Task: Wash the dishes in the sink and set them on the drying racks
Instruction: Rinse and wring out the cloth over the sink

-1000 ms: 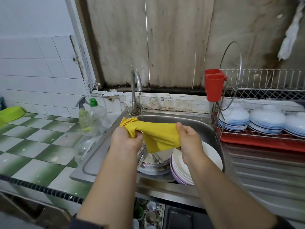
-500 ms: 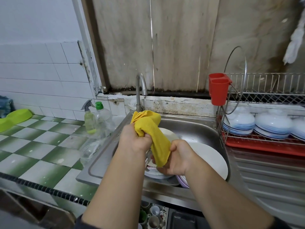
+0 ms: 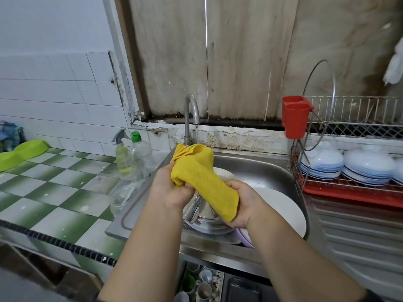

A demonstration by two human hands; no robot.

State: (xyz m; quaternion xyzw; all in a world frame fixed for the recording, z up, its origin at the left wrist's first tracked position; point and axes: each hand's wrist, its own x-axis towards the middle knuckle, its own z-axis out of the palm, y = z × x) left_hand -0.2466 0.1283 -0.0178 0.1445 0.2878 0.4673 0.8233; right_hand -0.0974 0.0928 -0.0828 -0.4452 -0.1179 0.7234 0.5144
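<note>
Over the steel sink (image 3: 257, 168), a yellow cloth (image 3: 205, 184) held between both hands, bunched and folded on itself. Left hand (image 3: 172, 188) curled round the upper end, right hand (image 3: 244, 205) cupped and closed under the lower end. Thin stream running from the tap (image 3: 192, 110) just behind the cloth, not clearly touching it. Directly below, unwashed dishes stacked in the basin: a wide white plate (image 3: 281, 205), a purple-rimmed plate (image 3: 246, 236) beneath it, some metal pieces, shapes hard to tell. On the dish rack (image 3: 349, 186) to the right, upturned blue-banded bowls (image 3: 320, 164).

Looks like readying the cloth, with washing itself barely begun. Best done by keeping both grips firm, twisting in opposite directions over the basin so drips fall inside, then moving the cloth under the stream to wet it evenly. Worth lifting clear of the stack to avoid knocking the plates. Soap bottle (image 3: 141, 155) within reach on the tiled counter (image 3: 54, 192) to the left.
</note>
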